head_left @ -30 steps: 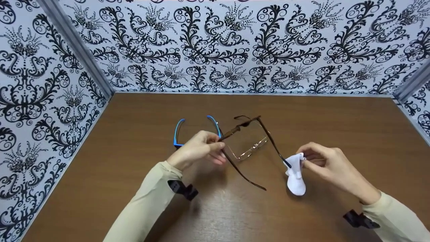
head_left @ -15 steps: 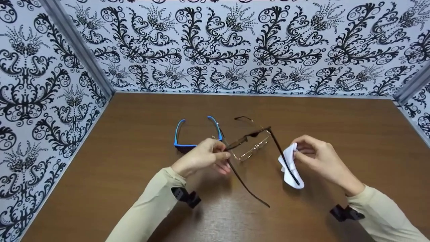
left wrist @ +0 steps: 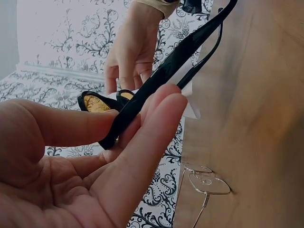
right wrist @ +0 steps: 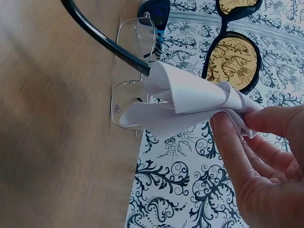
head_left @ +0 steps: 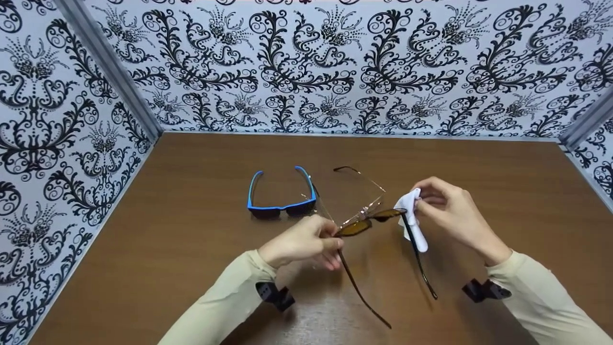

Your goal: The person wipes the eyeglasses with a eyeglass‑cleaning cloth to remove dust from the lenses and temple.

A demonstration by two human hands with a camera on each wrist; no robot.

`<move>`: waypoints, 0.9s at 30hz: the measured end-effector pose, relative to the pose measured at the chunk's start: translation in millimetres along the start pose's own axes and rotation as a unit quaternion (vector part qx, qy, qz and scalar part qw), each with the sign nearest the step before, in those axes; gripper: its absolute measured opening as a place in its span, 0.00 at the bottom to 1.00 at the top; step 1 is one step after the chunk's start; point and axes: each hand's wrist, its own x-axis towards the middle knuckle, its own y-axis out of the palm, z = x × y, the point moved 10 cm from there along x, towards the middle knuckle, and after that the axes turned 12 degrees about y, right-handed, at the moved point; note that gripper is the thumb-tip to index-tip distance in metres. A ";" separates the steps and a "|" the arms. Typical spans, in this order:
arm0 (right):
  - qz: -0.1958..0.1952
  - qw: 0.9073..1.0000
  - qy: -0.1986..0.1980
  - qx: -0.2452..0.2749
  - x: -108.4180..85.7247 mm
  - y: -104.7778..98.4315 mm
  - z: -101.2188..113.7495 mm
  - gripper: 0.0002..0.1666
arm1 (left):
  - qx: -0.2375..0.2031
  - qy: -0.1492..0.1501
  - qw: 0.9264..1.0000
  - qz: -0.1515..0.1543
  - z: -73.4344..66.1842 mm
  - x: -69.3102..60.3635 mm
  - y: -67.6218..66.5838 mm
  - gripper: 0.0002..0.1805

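My left hand (head_left: 306, 242) pinches a pair of dark-framed glasses (left wrist: 156, 76) with yellow lenses by the left hinge corner. Both temples are unfolded and point down toward me in the head view. At the frame's other end, my right hand (head_left: 448, 213) pinches a folded white cloth (right wrist: 190, 97) between thumb and fingers. The cloth lies against the right temple near its hinge; in the right wrist view the temple passes behind its folds. The yellow lenses (right wrist: 232, 61) show beyond the cloth. Whether the cloth wraps fully round the temple is hidden.
Blue-framed sunglasses (head_left: 281, 209) with dark lenses stand on the brown table (head_left: 201, 191), left of centre. Thin gold wire-rimmed glasses (head_left: 361, 213) lie just behind the held pair, partly covered by it. Patterned black-and-white walls (head_left: 316, 67) close off the back and sides.
The held glasses have come down and toward me, tilting so their yellow lenses show. My right hand with the cloth has moved left and up, from the right temple's tip to near its hinge.
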 end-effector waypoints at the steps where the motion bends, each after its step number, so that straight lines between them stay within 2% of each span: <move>1: 0.001 1.000 0.001 0.001 -0.5 0.1 -0.9 0.13 | 0.002 0.000 1.000 -0.002 -0.5 -0.1 -0.3 0.05; 7: 0.019 1.000 0.007 0.007 -7.5 2.9 -10.2 0.13 | 0.011 0.012 1.000 -0.025 -4.0 0.5 -10.2 0.05; 14: 0.042 0.999 -0.013 0.005 -18.6 9.3 -18.6 0.12 | -0.025 0.006 0.998 -0.058 0.2 3.3 -27.9 0.07; 21: 0.078 0.996 -0.046 0.022 -31.7 12.3 -16.4 0.12 | -0.037 -0.002 0.994 -0.102 3.9 2.3 -50.4 0.05; 27: 0.104 0.993 -0.047 0.026 -41.3 13.4 -12.3 0.12 | -0.028 -0.002 0.991 -0.129 2.4 -0.1 -67.8 0.06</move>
